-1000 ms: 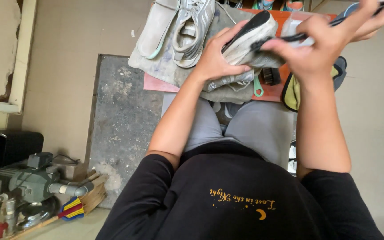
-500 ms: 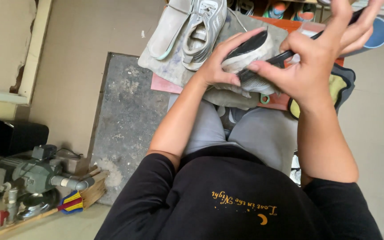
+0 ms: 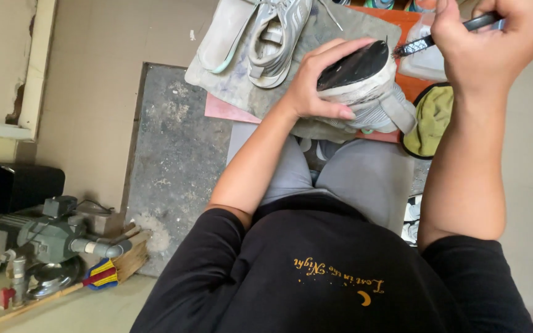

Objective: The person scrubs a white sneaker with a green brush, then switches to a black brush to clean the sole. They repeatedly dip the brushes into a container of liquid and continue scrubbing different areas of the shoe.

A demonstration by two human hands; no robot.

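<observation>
The grey mesh sneaker with a black sole (image 3: pixel 365 86) is turned sole-up over the person's lap, toward the far right of the scene, and the left hand (image 3: pixel 319 80) wraps its near-left side: the thumb lies along the pale sole edge and the other fingers curl over the top of the black sole, closed firmly around the shoe. Its toe end and upper are mostly hidden behind the hand and the sole. The right hand (image 3: pixel 495 43) is closed in a fist around the dark handle of a small brush (image 3: pixel 430 40), whose bristled tip sits just beside the far edge of the sole; whether it touches is hard to tell, and the handle's end is cut off at the frame's edge. Far left of the held shoe, a second grey sneaker (image 3: pixel 279 37) and a pale insole (image 3: pixel 223 34) lie on a worn grey cloth (image 3: pixel 353 28), their far ends cropped. A yellow-green rag (image 3: pixel 433 117) sits to the right, partly behind the forearm.
</observation>
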